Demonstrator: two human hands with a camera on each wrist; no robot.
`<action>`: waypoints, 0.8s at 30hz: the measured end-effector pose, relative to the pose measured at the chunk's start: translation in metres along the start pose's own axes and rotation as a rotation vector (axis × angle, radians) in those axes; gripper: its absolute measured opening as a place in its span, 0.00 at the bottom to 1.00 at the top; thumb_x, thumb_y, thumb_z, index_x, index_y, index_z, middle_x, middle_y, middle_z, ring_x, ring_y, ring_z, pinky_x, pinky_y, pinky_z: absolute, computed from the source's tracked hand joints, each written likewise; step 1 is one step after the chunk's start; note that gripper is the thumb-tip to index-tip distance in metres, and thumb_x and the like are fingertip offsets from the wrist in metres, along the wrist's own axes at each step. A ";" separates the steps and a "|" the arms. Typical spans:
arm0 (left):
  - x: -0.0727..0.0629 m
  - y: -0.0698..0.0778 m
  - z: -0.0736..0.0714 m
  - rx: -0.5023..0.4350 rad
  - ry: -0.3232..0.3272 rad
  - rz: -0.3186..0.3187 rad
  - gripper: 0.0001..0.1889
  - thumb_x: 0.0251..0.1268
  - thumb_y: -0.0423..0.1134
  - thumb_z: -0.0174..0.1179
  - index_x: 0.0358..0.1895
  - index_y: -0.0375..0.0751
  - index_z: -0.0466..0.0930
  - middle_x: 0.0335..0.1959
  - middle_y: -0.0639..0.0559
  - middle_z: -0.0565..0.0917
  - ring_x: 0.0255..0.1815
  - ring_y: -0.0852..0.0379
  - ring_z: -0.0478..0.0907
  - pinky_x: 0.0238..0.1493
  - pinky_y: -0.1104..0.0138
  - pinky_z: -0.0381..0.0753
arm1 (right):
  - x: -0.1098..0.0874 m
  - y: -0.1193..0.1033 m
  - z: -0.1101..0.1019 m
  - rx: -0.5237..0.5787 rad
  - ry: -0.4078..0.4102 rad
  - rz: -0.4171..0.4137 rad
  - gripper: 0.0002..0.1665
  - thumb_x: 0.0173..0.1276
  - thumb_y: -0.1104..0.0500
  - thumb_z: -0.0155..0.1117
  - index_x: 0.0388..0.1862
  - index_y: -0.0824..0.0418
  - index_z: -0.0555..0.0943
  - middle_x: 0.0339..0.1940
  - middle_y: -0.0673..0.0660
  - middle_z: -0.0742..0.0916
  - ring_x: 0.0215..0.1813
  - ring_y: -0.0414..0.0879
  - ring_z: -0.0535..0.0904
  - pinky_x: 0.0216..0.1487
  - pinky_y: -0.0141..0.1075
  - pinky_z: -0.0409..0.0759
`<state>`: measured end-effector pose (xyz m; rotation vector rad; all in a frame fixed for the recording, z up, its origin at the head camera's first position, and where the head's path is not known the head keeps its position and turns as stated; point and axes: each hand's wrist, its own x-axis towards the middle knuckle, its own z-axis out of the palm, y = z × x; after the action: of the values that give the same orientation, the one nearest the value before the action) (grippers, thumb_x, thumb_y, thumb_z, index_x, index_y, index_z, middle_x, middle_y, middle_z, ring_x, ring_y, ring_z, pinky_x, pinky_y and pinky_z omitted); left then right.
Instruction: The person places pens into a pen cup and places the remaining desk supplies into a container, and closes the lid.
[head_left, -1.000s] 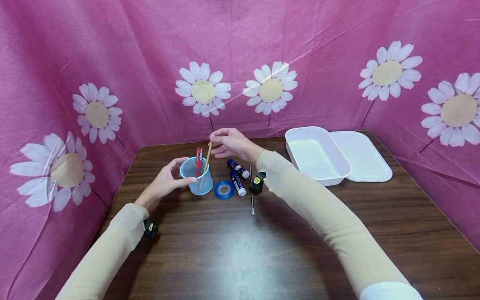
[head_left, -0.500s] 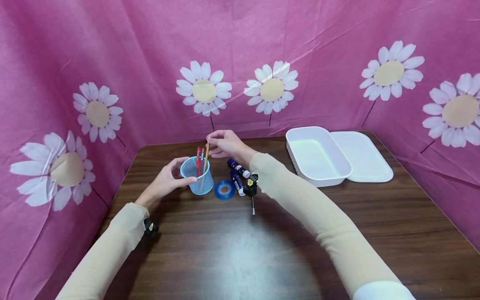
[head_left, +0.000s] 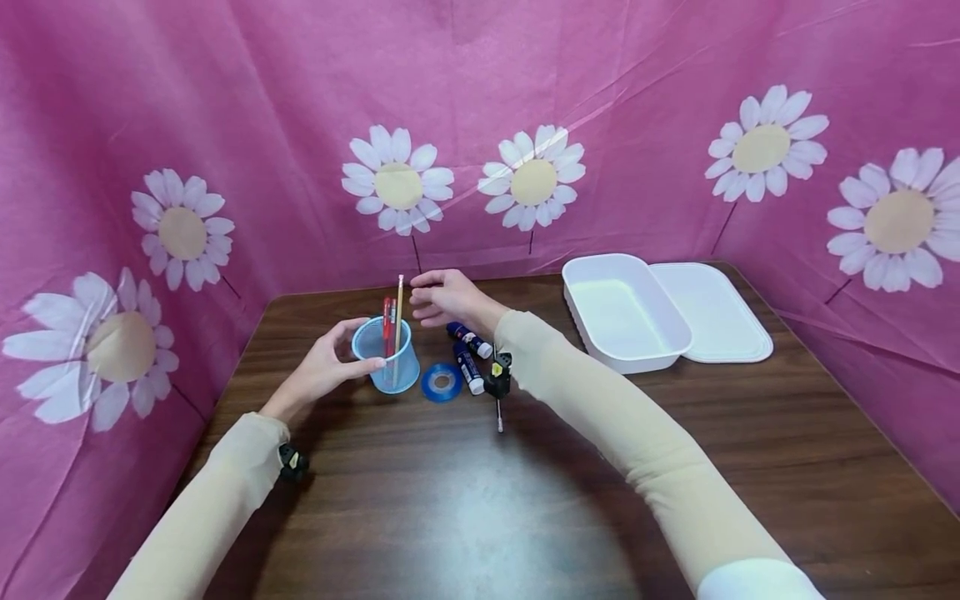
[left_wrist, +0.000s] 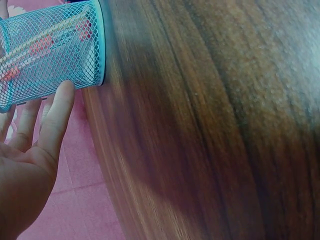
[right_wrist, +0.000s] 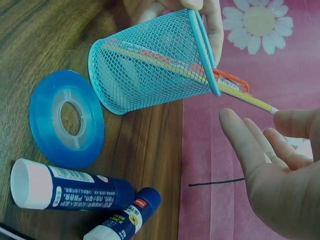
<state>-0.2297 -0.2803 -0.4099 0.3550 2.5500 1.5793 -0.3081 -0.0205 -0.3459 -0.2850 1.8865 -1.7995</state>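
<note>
A light-blue mesh pencil cup [head_left: 401, 372] stands on the table with a yellow pencil [head_left: 400, 302] and a red pen [head_left: 387, 313] upright in it. My left hand [head_left: 324, 367] holds the cup near its rim, thumb at the front and fingers round the far side. Just right of the pencil's top end is my right hand [head_left: 453, 298], fingers spread and nothing in its grasp. In the right wrist view its thumb is close to the pencil's tip. Right of the cup lie a roll of blue tape [head_left: 441, 382] and two glue sticks [head_left: 468, 367].
A dark pencil [head_left: 499, 417] lies partly hidden under the right wrist. At the back right, a white plastic box [head_left: 626, 312] stands beside its flat lid [head_left: 720, 317]. A pink flowered curtain [head_left: 300, 100] closes in the wooden table [head_left: 480, 500] behind and at the sides.
My right hand lowered the yellow pencil upright into the cup, let go and drew slightly away to the right. My left hand kept its hold on the cup.
</note>
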 end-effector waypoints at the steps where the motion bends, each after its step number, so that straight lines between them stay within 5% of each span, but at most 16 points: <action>1: 0.000 0.001 0.000 0.001 0.000 0.006 0.40 0.64 0.46 0.73 0.75 0.44 0.62 0.61 0.41 0.77 0.55 0.46 0.75 0.49 0.67 0.79 | -0.001 -0.001 -0.001 0.001 0.001 -0.002 0.22 0.79 0.61 0.57 0.69 0.65 0.73 0.60 0.68 0.83 0.57 0.62 0.83 0.58 0.54 0.79; 6: 0.000 -0.001 0.000 0.001 0.002 0.013 0.40 0.63 0.47 0.73 0.74 0.43 0.63 0.60 0.41 0.78 0.53 0.46 0.76 0.48 0.66 0.80 | -0.006 -0.003 -0.005 0.005 0.004 -0.004 0.19 0.79 0.62 0.57 0.66 0.65 0.75 0.53 0.64 0.86 0.49 0.56 0.87 0.52 0.50 0.84; 13: 0.000 -0.002 -0.001 0.017 0.009 0.014 0.40 0.63 0.47 0.73 0.75 0.43 0.63 0.60 0.42 0.77 0.54 0.47 0.75 0.48 0.65 0.81 | -0.011 -0.002 -0.020 0.014 0.001 -0.014 0.19 0.79 0.64 0.56 0.66 0.65 0.74 0.53 0.64 0.85 0.53 0.63 0.85 0.46 0.47 0.86; 17: 0.000 -0.001 -0.001 0.001 0.002 0.013 0.40 0.63 0.47 0.73 0.75 0.45 0.63 0.61 0.42 0.76 0.55 0.46 0.74 0.48 0.65 0.81 | -0.013 0.005 -0.035 0.006 0.021 0.004 0.19 0.79 0.64 0.56 0.66 0.64 0.74 0.53 0.64 0.85 0.46 0.59 0.87 0.44 0.46 0.87; 24: -0.001 -0.002 0.000 0.009 0.008 0.014 0.39 0.63 0.46 0.73 0.75 0.45 0.63 0.60 0.42 0.77 0.55 0.46 0.75 0.50 0.67 0.79 | -0.020 0.030 -0.062 -0.033 0.051 0.043 0.22 0.79 0.64 0.56 0.68 0.65 0.72 0.66 0.72 0.78 0.51 0.63 0.85 0.51 0.51 0.84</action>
<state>-0.2294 -0.2814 -0.4116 0.3692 2.5665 1.5778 -0.3162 0.0461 -0.3715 -0.2106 1.9444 -1.7647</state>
